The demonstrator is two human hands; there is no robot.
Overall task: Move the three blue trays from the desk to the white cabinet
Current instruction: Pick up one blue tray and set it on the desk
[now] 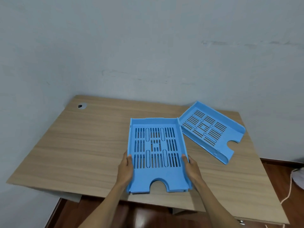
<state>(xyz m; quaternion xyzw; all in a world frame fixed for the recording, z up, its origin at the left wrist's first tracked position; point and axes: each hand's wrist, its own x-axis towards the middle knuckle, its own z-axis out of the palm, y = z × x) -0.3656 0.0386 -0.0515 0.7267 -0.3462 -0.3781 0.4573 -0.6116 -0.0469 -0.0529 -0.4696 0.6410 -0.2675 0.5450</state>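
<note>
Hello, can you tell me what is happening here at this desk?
A person stands at a light wooden desk and grips a slotted blue plastic tray by its two long sides, left hand on one, right hand on the other. Layered edges at its near end suggest another tray nested under it, though that is not certain. A second blue slotted tray lies at an angle on the desk to the right, untouched. No white cabinet is in view.

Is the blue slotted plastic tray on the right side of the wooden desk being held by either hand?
No, that blue slotted plastic tray lies alone on the wooden desk; both hands grip the nearer tray stack.
</note>
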